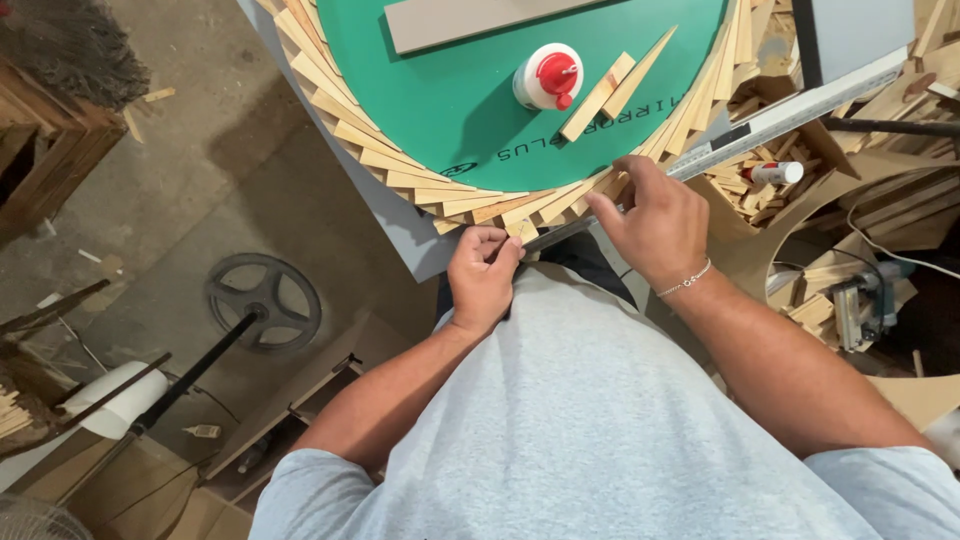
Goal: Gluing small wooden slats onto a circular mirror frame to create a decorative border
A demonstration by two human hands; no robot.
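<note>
Nearest, the left hand [483, 275] pinches the ruler's [740, 135] near end, its length running far-right under the right hand's [655, 225] pressing fingers [603, 212].

A dusty grey concrete floor [190, 170] is filling the frame's left, a dark spoked metal wheel [264, 301] lying there beside a brown wooden crate [45, 150] upper left.

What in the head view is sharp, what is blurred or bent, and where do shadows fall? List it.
Head view: even, soft light with no glare; the white glue bottle with red cap throws a soft shadow down-left across the round green board; both hands, left and right, and the long metal ruler look sharp; the wide lens bends the frame edges, and the grey shirt bulges large.
</note>
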